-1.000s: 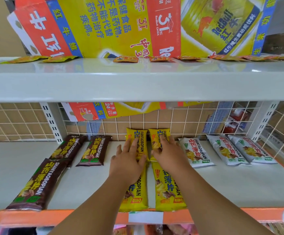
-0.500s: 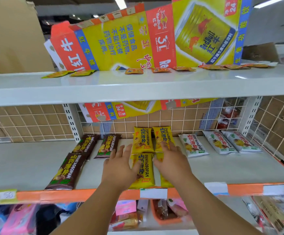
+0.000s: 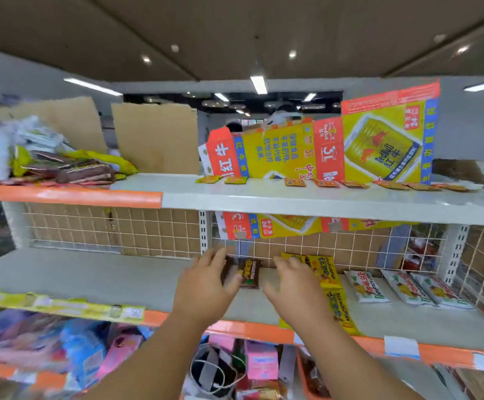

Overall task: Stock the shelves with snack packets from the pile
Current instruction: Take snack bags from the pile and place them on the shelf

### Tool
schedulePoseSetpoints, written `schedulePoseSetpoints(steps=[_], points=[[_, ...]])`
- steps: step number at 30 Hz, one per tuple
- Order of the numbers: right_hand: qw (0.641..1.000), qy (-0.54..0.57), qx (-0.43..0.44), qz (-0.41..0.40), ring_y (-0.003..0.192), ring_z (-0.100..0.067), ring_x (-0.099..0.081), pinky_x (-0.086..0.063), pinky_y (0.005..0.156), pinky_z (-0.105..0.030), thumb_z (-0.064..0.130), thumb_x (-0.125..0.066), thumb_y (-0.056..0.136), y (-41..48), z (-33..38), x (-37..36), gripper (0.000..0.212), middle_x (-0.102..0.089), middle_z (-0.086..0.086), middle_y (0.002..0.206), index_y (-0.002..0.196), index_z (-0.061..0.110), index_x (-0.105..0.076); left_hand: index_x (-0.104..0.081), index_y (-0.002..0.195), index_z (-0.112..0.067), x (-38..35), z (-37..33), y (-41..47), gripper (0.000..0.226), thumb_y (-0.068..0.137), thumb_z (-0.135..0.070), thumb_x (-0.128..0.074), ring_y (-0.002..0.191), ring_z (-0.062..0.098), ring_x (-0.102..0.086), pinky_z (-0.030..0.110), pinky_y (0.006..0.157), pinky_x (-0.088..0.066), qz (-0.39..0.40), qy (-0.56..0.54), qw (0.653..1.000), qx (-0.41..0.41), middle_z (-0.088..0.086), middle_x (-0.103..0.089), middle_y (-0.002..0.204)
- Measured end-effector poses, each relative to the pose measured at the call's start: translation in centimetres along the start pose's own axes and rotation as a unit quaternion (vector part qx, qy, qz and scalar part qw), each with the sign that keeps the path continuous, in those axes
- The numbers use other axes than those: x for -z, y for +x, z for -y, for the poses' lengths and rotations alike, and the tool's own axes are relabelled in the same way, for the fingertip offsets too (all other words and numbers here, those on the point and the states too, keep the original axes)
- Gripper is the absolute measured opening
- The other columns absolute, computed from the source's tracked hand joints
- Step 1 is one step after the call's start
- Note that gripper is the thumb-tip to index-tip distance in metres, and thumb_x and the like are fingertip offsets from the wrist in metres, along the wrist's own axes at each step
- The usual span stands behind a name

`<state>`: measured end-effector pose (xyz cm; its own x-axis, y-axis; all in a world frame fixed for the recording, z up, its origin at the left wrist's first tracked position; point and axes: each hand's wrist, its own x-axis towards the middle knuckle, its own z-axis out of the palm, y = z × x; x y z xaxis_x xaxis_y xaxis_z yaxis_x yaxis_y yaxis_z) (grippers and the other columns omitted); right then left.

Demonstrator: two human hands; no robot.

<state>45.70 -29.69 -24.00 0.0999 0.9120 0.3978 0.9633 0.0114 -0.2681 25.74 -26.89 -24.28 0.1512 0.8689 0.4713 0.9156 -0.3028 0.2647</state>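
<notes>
Left hand (image 3: 203, 290) and right hand (image 3: 295, 287): raised side by side over middle shelf (image 3: 90, 272), fingers spread, gripping nothing. Between them, at the back: brown snack packets (image 3: 249, 272), partly hidden by left hand. Just right of right hand: yellow packets (image 3: 326, 274) in a column running to front edge. Further right: white packets (image 3: 402, 288) in a row. Upper shelf (image 3: 292, 202), left end: mixed pile of packets (image 3: 70, 166); right end: printed carton sheet (image 3: 336, 148) propped upright, small orange sachets (image 3: 350, 183) along its foot.
</notes>
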Motion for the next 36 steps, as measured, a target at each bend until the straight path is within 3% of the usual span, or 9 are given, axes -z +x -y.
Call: schedulePoseSetpoints(steps=[7, 12, 19, 24, 31, 36], points=[[0.99, 0.01, 0.096, -0.099, 0.12, -0.029, -0.052, -0.045, 0.1, -0.041, 0.049, -0.054, 0.09, 0.0, 9.4, 9.2, 0.058, -0.058, -0.003, 0.129, 0.141, 0.023, -0.05, -0.037, 0.154, -0.031, 13.4, 2.3, -0.6, 0.071, 0.092, -0.065, -0.039, 0.145, 0.017, -0.035, 0.042, 0.112, -0.035, -0.099, 0.012, 0.995, 0.008, -0.004, -0.042, 0.155], [0.982, 0.016, 0.132, -0.133, 0.123, -0.027, -0.046, -0.046, 0.098, -0.04, 0.048, -0.053, 0.093, 0.2, 14.7, 15.8, 0.058, -0.052, -0.001, 0.138, 0.146, 0.026, -0.045, -0.046, 0.147, -0.032, 22.2, 4.0, -1.0, 0.078, 0.083, -0.071, -0.025, 0.136, 0.019, -0.045, 0.042, 0.107, -0.041, -0.145, 0.035, 0.988, 0.026, -0.007, -0.051, 0.147], [0.964, 0.053, 0.179, -0.192, 0.112, -0.025, -0.05, -0.048, 0.087, -0.038, 0.042, -0.055, 0.092, 1.0, 18.6, 23.3, 0.047, -0.055, 0.0, 0.123, 0.136, 0.026, -0.052, -0.046, 0.146, -0.032, 31.6, 5.2, -0.5, 0.061, 0.093, -0.062, -0.046, 0.129, 0.02, -0.051, 0.045, 0.101, -0.046, -0.185, 0.027, 0.982, 0.013, -0.006, -0.056, 0.142], [0.963, 0.055, 0.187, -0.189, 0.112, -0.024, -0.049, -0.049, 0.09, -0.04, 0.041, -0.053, 0.093, 4.1, 18.8, 25.3, 0.04, -0.055, 0.0, 0.12, 0.13, 0.025, -0.053, -0.049, 0.137, -0.04, 33.7, 5.7, 2.1, 0.06, 0.086, -0.069, -0.035, 0.118, 0.018, -0.055, 0.044, 0.093, -0.05, -0.174, 0.024, 0.984, 0.015, -0.009, -0.061, 0.131], [0.966, 0.078, 0.195, -0.148, 0.109, -0.026, -0.051, -0.044, 0.079, -0.034, 0.038, -0.054, 0.092, 10.8, 19.0, 21.1, 0.034, -0.057, -0.001, 0.12, 0.123, 0.023, -0.057, -0.051, 0.141, -0.035, 31.0, 8.2, 5.2, 0.05, 0.095, -0.055, -0.052, 0.12, 0.018, -0.055, 0.04, 0.095, -0.049, -0.169, 0.0, 0.984, 0.06, -0.005, -0.058, 0.138], [0.963, 0.111, 0.221, -0.106, 0.122, -0.027, -0.05, -0.047, 0.094, -0.039, 0.041, -0.055, 0.092, 15.9, 20.1, 17.5, 0.048, -0.054, -0.003, 0.135, 0.137, 0.022, -0.054, -0.05, 0.143, -0.035, 30.0, 10.7, 7.9, 0.048, 0.097, -0.049, -0.054, 0.116, 0.02, -0.059, 0.036, 0.09, -0.05, -0.174, 0.018, 0.977, 0.121, -0.004, -0.06, 0.139]])
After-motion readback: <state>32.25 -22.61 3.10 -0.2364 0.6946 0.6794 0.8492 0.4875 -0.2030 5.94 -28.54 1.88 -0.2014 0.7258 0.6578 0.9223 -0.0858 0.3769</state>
